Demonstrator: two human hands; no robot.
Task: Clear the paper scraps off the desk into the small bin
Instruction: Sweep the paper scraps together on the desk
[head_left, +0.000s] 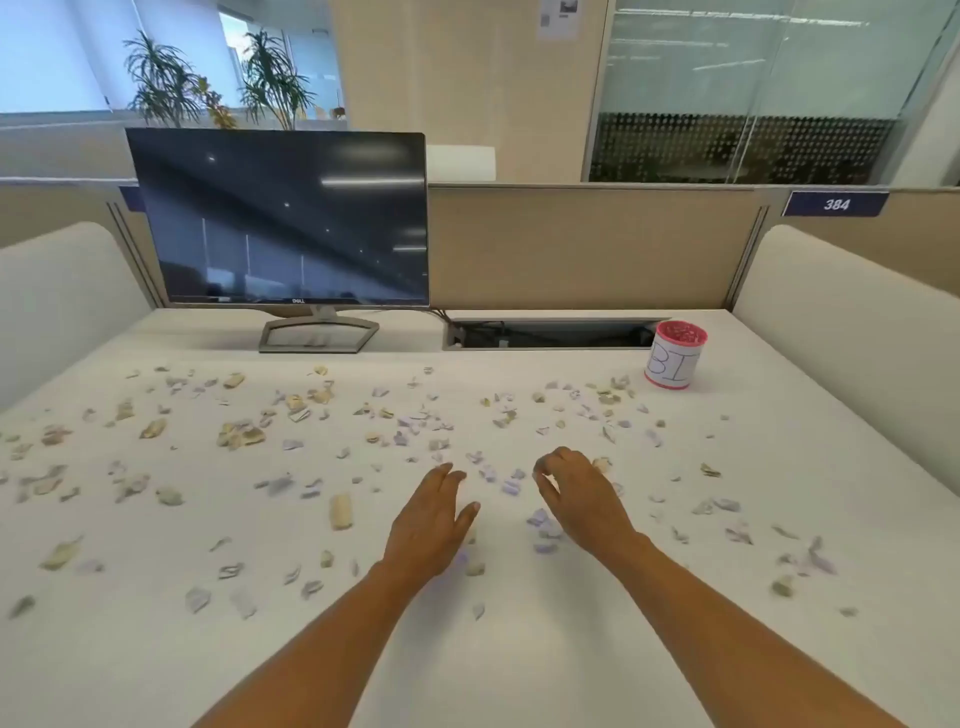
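Open desk (519, 675); monitor (280, 218) rear-left.

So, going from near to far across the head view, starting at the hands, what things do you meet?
Right hand and left hand → scattered paper scraps → small bin → cable slot → monitor → desk partition → potted plants.

Torn paper scraps (244, 435), tan and pale lilac, litter the white desk (519, 675). The left hand (431, 519) lies flat, fingers extended, while the right hand (576, 493) curls its fingertips over lilac bits. A pink-rimmed small bin (674, 355) stands far right near the cable slot (550, 333), well apart from the dark Dell monitor (280, 218).
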